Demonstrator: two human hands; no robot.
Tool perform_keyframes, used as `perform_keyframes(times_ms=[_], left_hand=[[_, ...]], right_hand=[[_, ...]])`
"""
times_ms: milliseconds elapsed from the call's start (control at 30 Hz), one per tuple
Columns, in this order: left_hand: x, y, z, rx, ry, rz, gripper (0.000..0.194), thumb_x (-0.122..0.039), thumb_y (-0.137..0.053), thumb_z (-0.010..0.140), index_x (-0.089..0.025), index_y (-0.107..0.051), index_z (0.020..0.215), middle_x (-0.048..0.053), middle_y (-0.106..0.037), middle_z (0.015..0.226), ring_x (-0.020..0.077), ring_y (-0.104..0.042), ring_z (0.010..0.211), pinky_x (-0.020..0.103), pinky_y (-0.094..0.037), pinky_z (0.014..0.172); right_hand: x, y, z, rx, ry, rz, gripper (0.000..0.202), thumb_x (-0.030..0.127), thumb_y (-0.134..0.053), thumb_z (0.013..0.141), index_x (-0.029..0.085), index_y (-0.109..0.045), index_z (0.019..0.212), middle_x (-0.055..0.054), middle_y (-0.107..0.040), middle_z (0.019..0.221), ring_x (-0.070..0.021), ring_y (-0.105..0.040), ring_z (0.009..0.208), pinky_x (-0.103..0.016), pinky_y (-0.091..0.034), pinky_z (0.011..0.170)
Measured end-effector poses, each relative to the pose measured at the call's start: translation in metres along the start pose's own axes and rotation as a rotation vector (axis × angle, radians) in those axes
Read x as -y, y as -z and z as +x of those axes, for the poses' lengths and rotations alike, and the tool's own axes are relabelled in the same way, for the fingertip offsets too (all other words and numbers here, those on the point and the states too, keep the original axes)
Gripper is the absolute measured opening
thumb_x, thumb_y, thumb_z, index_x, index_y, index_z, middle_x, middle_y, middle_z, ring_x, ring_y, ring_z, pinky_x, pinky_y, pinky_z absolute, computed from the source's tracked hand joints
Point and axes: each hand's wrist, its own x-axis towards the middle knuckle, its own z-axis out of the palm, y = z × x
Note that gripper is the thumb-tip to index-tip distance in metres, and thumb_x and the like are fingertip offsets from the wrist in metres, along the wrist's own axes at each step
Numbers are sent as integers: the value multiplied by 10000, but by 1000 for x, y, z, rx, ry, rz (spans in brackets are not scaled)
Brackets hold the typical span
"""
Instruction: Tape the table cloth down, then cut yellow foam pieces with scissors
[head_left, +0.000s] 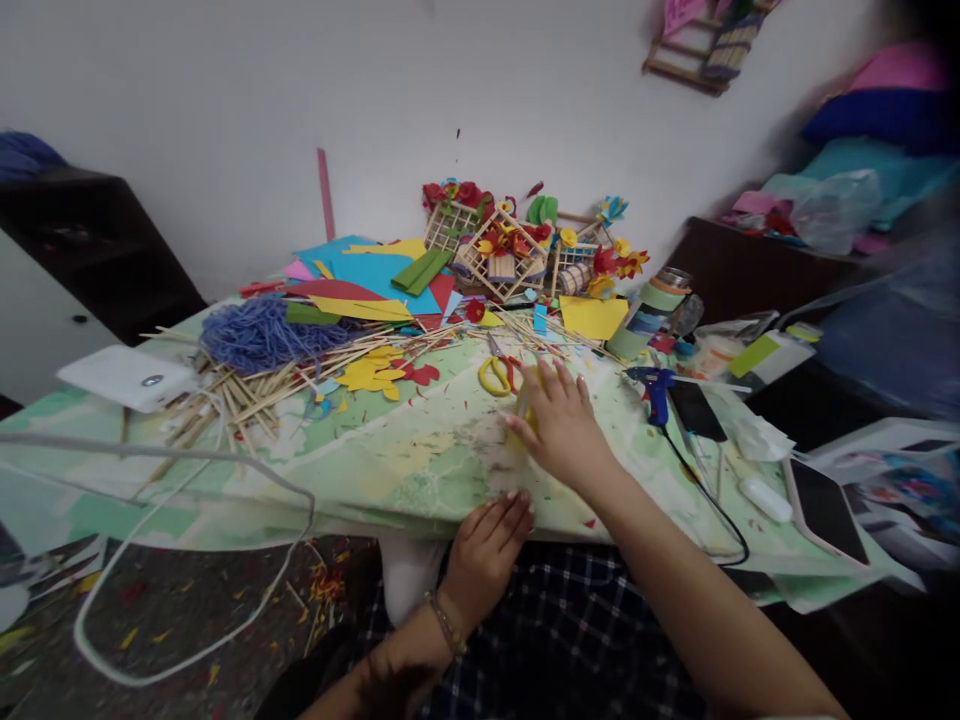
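My right hand (561, 425) is over the table, fingers stretched forward and a little apart, just in front of the scissors (495, 376) with yellow and orange handles. Beside its thumb and under the fingers shows a blurred yellowish thing (523, 408); its kind and whether I grip it cannot be told. My left hand (491, 540) rests its extended fingers on the table's near edge, holding nothing visible. Yellow paper petals (373, 372) and red petals (421, 373) lie left of the scissors.
Bamboo sticks (244, 400) and blue yarn (266, 335) lie left. Coloured paper sheets (382, 270) and stick frames with paper flowers (502, 250) stand behind. Rightward are a flask (651, 315), a blue glue gun (658, 395) and a phone (827, 508). A white cable (94, 620) loops left.
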Motion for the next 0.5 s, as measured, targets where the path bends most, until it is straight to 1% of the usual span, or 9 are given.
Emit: perform_keyframes(times_ms=[67, 167, 233, 333, 433, 500], left_hand=[[1, 1, 2, -12, -11, -2, 364, -96, -386, 933, -180, -593, 1221, 35, -646, 1234, 132, -542, 1194, 290, -385, 998], [1, 2, 5, -18, 4, -32, 369, -97, -361, 942, -191, -612, 1195, 27, -651, 1225, 131, -562, 1168, 290, -397, 968], [0, 2, 5, -27, 16, -52, 364, -101, -359, 944, -189, -619, 1183, 24, -653, 1221, 136, -568, 1160, 297, -399, 963], [-1, 1, 4, -28, 42, -69, 336, -118, -396, 939, -193, -629, 1170, 29, -664, 1200, 142, -575, 1153, 305, -408, 963], [-2, 1, 4, -40, 61, -86, 323, -128, -413, 934, -197, -638, 1156, 33, -677, 1176, 143, -582, 1143, 310, -420, 956], [-2, 0, 4, -53, 56, -98, 329, -118, -401, 934, -190, -640, 1149, 33, -677, 1176, 146, -584, 1142, 313, -424, 950]], right_hand=[[-12, -1, 23, 9, -54, 36, 626, 487, -381, 935, 129, -325, 1445, -185, -323, 1493, -345, -283, 1370, -541, -231, 1097], [-23, -1, 52, 74, -49, 115, 594, 477, -370, 942, 105, -399, 1404, -185, -399, 1448, -311, -362, 1331, -445, -295, 1085], [-26, -1, 67, 114, -57, 156, 564, 460, -386, 937, 112, -445, 1378, -173, -442, 1421, -300, -397, 1308, -406, -310, 1076], [-31, 1, 83, 181, -134, 212, 525, 461, -408, 922, 154, -505, 1337, -151, -506, 1372, -296, -467, 1250, -386, -349, 1036], [-42, 1, 93, 241, -188, 246, 483, 464, -425, 907, 195, -564, 1283, -122, -577, 1303, -280, -549, 1158, -354, -417, 952], [-51, 0, 99, 259, -208, 250, 445, 424, -428, 902, 209, -589, 1257, -103, -621, 1246, -261, -592, 1090, -331, -449, 897]])
